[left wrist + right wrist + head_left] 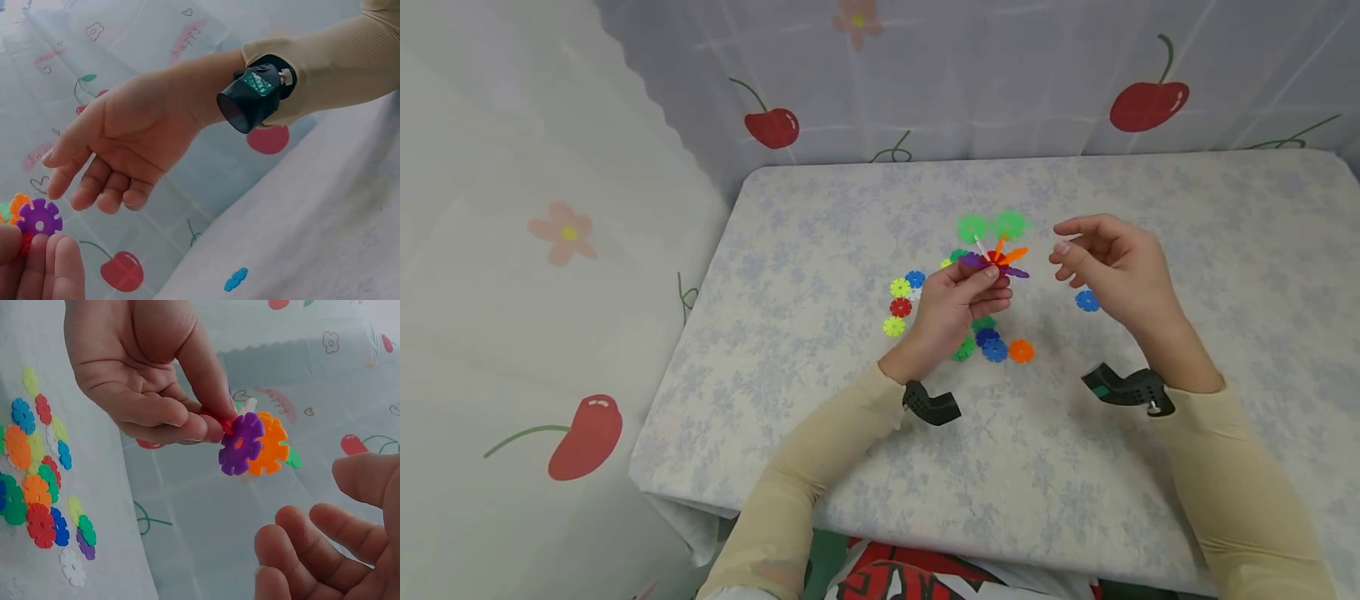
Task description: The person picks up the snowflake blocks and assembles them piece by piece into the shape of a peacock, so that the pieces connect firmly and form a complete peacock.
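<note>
Head view first: what does the grip have, and how far open is it?

Your left hand (951, 304) pinches a cluster (995, 257) of toothed discs between thumb and fingers, by its red disc (224, 422). You hold it above the worktop (775, 375), where it shows nearer the far edge than the near one. Your right hand (1120, 267), on the side toward the right edge, is apart from it; the fingers bend loosely, the thumb stands off, and it holds nothing.

How many discs are there?

In your cluster at least eight show: one red, one white, two orange, two purple, and two green, this last pair blurred. Of the loose ones, you can count two yellow discs (893, 326), one red and one blue in the group toward the left edge, with a white one partly hidden. Nearer the near edge lies one orange disc (1021, 352), and toward the right edge a lone blue disc (1087, 301). Your left hand covers part of the spread, so you cannot total it here.

Do the wrist views add anything?

The right wrist view gives you a loose purple disc (85, 545) and two loose orange ones; the head view shows only one loose orange. The left wrist view shows your right palm bare.
</note>
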### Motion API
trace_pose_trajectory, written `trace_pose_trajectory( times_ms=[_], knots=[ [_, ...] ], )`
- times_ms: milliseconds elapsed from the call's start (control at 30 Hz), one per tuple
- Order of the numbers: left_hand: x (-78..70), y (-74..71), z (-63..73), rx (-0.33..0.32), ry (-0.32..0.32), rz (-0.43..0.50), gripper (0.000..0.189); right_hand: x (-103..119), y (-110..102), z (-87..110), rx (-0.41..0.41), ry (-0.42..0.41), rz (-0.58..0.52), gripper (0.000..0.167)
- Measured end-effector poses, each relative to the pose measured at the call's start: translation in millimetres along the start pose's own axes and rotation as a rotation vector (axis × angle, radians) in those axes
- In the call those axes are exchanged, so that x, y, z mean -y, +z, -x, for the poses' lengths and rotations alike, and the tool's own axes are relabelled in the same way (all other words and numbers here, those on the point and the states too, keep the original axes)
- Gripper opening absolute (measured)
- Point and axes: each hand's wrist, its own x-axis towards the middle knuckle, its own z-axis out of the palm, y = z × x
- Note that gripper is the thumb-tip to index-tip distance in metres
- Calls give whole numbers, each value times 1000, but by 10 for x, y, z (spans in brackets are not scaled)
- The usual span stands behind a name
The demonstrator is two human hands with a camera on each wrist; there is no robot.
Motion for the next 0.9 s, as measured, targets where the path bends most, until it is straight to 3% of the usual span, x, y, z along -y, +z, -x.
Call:
trace_pose_trajectory(
  times_ms=[200,467,700,767,900],
  knots=[
    [-36,-13,-4,-35,45,81,22,-6,46,-17,200,118,192,31],
    [-51,-11,-5,-44,72,95,22,-88,175,-33,507,80,400,35],
    [-67,-2,-8,-78,95,124,22,-254,360,-15,850,175,554,38],
    [-75,2,-9,-85,104,136,23,-308,414,-11,878,176,586,36],
    [-90,3,-12,-104,112,160,24,-385,463,-22,855,180,602,31]
  ],
)
